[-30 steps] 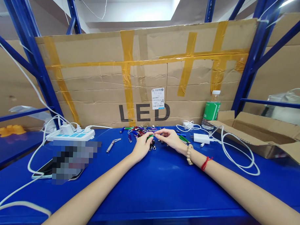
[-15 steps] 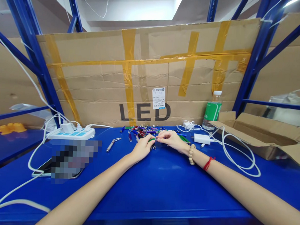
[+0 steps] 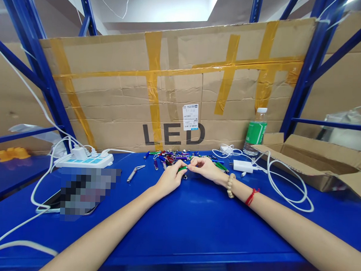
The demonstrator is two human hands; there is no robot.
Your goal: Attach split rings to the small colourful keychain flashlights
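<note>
My left hand is closed around a small green stick-like piece, its end pointing right. My right hand pinches at that end with thumb and forefinger; whatever sits between these fingertips is too small to make out. Just beyond both hands lies a pile of small shiny pieces in blue, red, purple and green, partly hidden by the fingers. Several green pieces lie behind my right hand. A small metal clip-like part rests on the blue table beneath the hands. Off to the left lies a silver piece with a wire loop.
A white power strip with plugs and a blurred-out flat device are on the left. To the right are a white charger with a coiled cable, a green-labelled bottle and an open cardboard box. Cardboard stands behind.
Both hands stay almost in place, with slightly more of the green piece showing between them. The camera view has shifted slightly.
</note>
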